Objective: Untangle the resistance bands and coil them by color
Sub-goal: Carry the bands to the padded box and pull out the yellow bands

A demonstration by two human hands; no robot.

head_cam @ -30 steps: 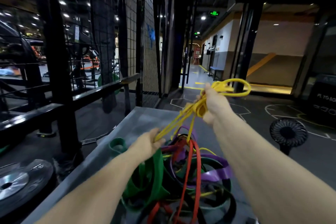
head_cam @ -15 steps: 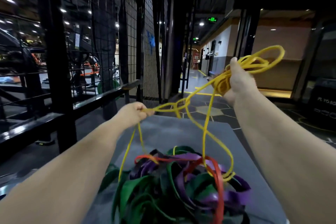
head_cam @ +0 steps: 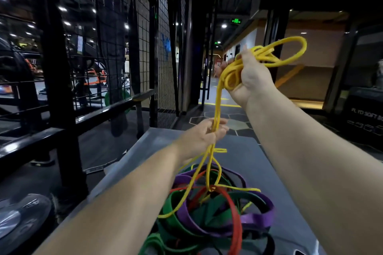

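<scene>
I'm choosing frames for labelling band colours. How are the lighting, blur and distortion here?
Head view: dim hall, bright ceiling spots upper left; the yellow band in the left hand and right hand reads sharp and vivid; dark bands low in the pile sink into shadow; wide-angle lens slants the black post.

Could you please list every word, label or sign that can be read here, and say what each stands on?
"PL YO SOFT BO": white letters on the black box at the right, cut by the frame edge.
Line below on that box: too distorted to read.
The green ceiling sign: symbols only, blurred.
The paper on the mesh fence: too blurred.
</scene>
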